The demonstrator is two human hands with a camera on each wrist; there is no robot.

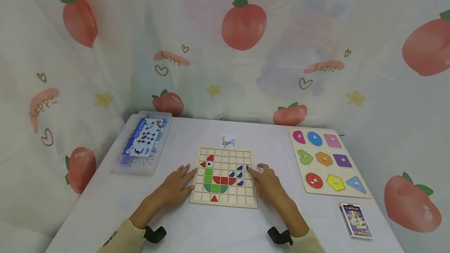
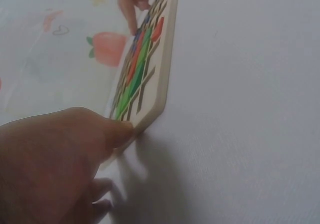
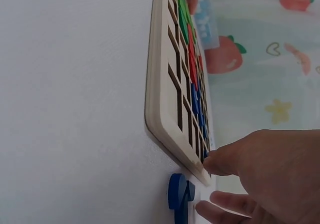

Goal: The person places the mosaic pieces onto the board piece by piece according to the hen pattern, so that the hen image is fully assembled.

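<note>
A wooden grid board lies in front of me, with red, green and blue pieces forming a bird-like figure with a round eye piece. My left hand rests at the board's left side, fingers extended and thumb on its edge. At the upper right, the index finger of my right hand touches a small blue piece. Several other blue pieces sit in nearby cells. In the right wrist view, rounded blue pieces show beside the board, near the lower fingers.
A small picture card lies behind the board. On the left stands a clear plastic case with a blue label. A knobbed shape puzzle lies at the right, and a purple card box in front of it.
</note>
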